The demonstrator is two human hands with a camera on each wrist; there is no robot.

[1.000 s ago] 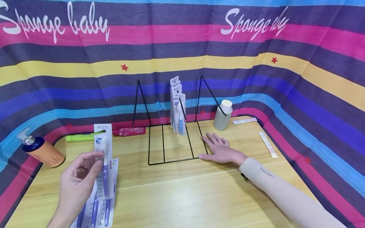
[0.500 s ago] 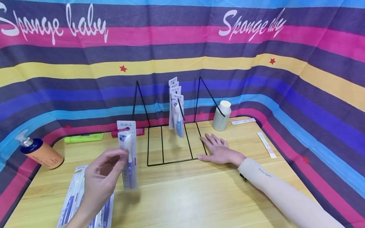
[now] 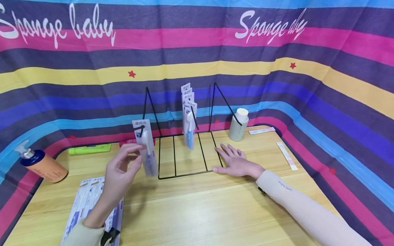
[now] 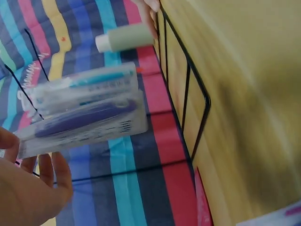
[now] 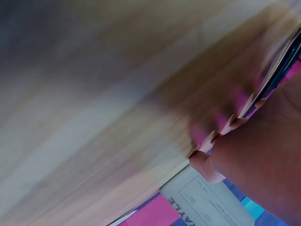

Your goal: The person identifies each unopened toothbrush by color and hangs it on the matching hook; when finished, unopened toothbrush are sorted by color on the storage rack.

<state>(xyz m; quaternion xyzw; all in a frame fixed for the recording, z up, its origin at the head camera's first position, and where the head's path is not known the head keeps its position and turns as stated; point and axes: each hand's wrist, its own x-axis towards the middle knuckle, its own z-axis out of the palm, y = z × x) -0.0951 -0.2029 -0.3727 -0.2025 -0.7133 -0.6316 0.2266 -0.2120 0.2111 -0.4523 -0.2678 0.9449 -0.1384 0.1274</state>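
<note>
My left hand [image 3: 121,167] pinches a packaged toothbrush [image 3: 147,148] with a purple handle by the edge of its pack. The left hook of the black wire rack [image 3: 167,177] shows through the hole at the pack's top. In the left wrist view the purple toothbrush pack [image 4: 84,121] lies between thumb and fingers. Several packs with blue toothbrushes [image 3: 189,126] hang from the middle hook. My right hand [image 3: 235,162] lies with spread fingers on the rack's right base wire and the table. More purple toothbrush packs [image 3: 81,200] lie under my left forearm.
A grey bottle with a white cap [image 3: 238,126] stands behind the right hook. Two slim sachets [image 3: 261,131] lie at the right. A green tube [image 3: 89,149], a red tube partly hidden by the pack, and an orange pump bottle [image 3: 46,166] are at the left.
My left hand has lifted a purple toothbrush pack off the pile and carried it right and forward onto the left hook. The right hand has stayed in place.
</note>
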